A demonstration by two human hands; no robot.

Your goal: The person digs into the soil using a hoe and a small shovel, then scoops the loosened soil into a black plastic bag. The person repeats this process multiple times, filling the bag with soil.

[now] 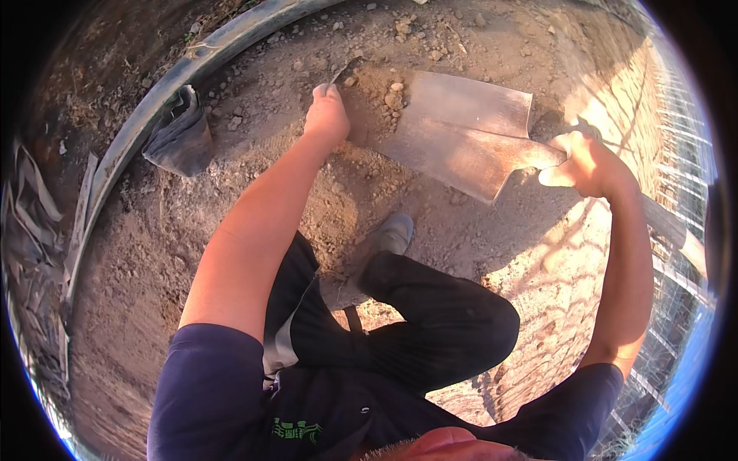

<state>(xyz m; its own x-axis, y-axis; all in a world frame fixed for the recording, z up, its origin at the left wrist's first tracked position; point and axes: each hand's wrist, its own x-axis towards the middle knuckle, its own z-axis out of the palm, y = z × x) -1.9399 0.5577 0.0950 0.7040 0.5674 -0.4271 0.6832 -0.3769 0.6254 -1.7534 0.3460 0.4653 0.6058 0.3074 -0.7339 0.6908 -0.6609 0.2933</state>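
A metal shovel (461,129) lies low over the soil with its blade pointing left, a few lumps and loose dirt (387,95) at its front edge. My right hand (591,164) grips it at the socket, where the blade meets the wooden handle (663,219). To the left of the blade, my left hand (327,115) is closed on a thin dark flat piece (345,70), seen nearly edge-on. Its far end reaches the dirt by the blade; the rest is hidden by the hand, and its kind is unclear.
A curved grey pipe or rail (230,43) borders the ground at the left. Beside it rests a crumpled dark sheet piece (181,135). Wire mesh (683,173) runs along the right. My shoe (396,230) and bent knee (490,322) are below the shovel.
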